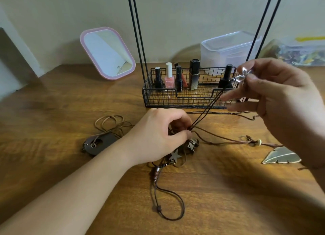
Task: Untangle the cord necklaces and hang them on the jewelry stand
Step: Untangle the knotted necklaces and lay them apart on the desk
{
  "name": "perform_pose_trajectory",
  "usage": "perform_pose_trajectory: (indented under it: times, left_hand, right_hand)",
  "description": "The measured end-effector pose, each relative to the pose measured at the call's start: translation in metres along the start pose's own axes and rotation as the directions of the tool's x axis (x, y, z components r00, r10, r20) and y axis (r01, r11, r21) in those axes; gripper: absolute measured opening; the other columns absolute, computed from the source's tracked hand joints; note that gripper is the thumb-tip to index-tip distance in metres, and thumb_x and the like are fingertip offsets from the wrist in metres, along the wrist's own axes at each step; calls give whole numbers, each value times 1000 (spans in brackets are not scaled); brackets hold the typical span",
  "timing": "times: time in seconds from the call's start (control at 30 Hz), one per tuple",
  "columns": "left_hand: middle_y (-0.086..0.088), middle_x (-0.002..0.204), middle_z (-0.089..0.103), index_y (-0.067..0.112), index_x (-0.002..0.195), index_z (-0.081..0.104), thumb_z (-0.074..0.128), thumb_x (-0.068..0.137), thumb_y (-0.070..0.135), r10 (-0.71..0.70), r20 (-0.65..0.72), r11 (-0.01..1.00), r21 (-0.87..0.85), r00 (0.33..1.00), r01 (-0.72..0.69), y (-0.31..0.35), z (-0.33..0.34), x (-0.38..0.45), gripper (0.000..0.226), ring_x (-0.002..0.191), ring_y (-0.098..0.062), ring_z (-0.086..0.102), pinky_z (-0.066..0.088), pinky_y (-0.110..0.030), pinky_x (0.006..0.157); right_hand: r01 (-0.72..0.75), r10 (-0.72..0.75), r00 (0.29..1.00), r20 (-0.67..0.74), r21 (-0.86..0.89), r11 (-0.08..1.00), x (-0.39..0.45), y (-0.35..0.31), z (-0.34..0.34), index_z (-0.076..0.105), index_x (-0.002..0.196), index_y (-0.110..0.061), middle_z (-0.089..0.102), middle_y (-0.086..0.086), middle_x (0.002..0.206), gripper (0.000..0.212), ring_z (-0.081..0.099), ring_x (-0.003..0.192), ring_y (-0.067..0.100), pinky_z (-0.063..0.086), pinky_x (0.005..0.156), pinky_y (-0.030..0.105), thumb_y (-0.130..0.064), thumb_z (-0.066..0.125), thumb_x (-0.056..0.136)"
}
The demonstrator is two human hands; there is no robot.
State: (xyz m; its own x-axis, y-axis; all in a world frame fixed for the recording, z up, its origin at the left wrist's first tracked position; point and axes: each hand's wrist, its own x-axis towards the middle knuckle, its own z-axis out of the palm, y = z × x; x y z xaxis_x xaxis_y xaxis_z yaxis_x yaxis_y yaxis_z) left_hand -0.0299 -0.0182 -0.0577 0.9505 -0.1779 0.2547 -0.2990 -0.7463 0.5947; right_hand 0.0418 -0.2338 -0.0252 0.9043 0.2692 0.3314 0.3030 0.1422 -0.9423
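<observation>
Hold the knot (190, 128) at frame centre with your left hand (158, 138), which is closed in a pinch on the cords there, and keep the silver pendant (241, 76) raised in your right hand (281, 101), whose thumb and forefinger are closed on it while the other fingers spread loose. The dark cord (207, 108) runs taut between the two hands, in front of the stand (184, 92); judged from this, the step in hand is drawing that one necklace free of the tangle (177, 155). Do it well by easing tension before you pull: a taut thin cord will likely tighten the knot. Feed the pendant back through the loop instead of dragging it, since its projecting shape may snag. The tangle lies on the wooden table (52, 129), below and right of your left hand, with small beads and a flat star charm in it. The cords look thin, round and limp; some are brown and leather-like. A flat metal leaf pendant (281, 157) lies at right, a dark oval pendant (98, 143) with coiled tan cord at left. The stand is a black wire basket with thin upright rods; its hanging bar is out of frame. No necklace can be seen hanging on it.
</observation>
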Motion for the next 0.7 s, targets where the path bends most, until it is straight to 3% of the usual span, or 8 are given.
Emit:
perform_pose_trajectory:
  times: [0.03,0.1,0.17,0.3,0.4,0.5,0.63,0.7]
  left_hand:
    - [16,89,70,31,103,68,72,88,27,-13,3,1000,2,1000,13,-1,-1,0,16,89,1,64,49,-13,78]
    - [19,90,70,37,112,62,70,88,31,-19,20,999,42,1000,18,-3,-4,-2,26,91,4,64,44,-4,80]
    - [22,90,71,40,117,56,67,90,32,5,48,995,100,999,-10,-3,-8,-3,30,85,-1,67,41,-5,81]
    - [26,94,70,42,119,52,63,92,33,45,35,981,186,998,-50,-2,-16,-5,30,57,-10,61,46,-12,70]
    - [23,92,70,42,116,55,63,91,30,80,15,973,217,997,-81,-3,-21,-5,29,85,5,63,39,-4,77]
    - [19,95,69,37,111,61,63,87,30,127,-57,972,206,990,-113,-6,-25,-5,25,96,8,63,46,-12,85]
    - [16,95,70,30,107,66,64,85,26,197,-137,971,163,971,-174,-5,-29,-5,22,95,6,64,53,-17,85]
    - [17,94,70,31,107,66,64,85,25,195,-142,973,149,970,-174,-4,-30,-6,22,95,7,64,53,-15,84]
  right_hand:
    - [15,-17,1000,-15,-170,985,-1,1,-2,66,95,-20,64,0,72,23,73,71,25,59,59,40,-3,50,98]
    - [70,-65,997,29,-578,813,-1,5,-5,67,99,-27,68,-2,72,21,71,67,18,58,59,38,-8,58,95]
    - [81,-25,996,87,-734,674,-1,10,-4,67,93,-34,69,-3,72,23,64,59,12,52,52,24,-13,60,93]
    - [44,100,987,123,-819,572,-1,17,4,67,78,-39,66,-10,76,28,57,63,2,38,47,14,-16,58,92]
    - [66,138,977,162,-848,526,-1,21,7,64,83,-42,60,-18,83,27,52,78,-6,34,58,11,-18,57,92]
    - [102,216,950,224,-880,465,-1,22,5,62,87,-42,57,-19,85,22,51,78,-5,34,58,9,-22,58,93]
    - [199,121,957,265,-898,392,-4,25,9,67,98,-43,54,-8,120,12,47,115,16,45,95,33,-40,59,90]
    - [275,59,938,340,-839,470,-9,17,14,71,97,-39,55,-13,119,28,46,116,12,44,95,35,-55,52,85]
